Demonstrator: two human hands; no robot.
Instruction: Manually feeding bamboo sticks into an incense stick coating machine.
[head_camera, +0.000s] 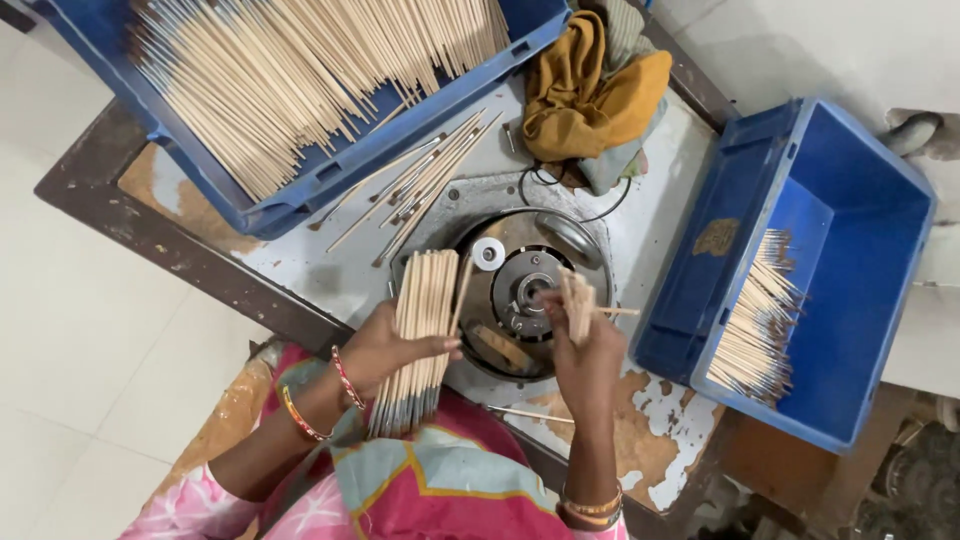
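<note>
While left hand clamps stick bundle | right hand fingers pinch few sticks over round machine

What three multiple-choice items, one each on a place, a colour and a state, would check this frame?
1. Where is the yellow cloth?
A. in the right bin
B. on the table between the two bins
C. on the floor

2. What colour are the bins?
A. blue
B. green
C. red

3. What is the left hand doing?
A. lying flat and empty
B. gripping a bundle of sticks
C. holding the cloth

Answers:
1 B, it lies on the table between the left bin and the right bin.
2 A, both walls are blue.
3 B, its fingers wrap the bundle, while the right hand pinches a few sticks.
</note>
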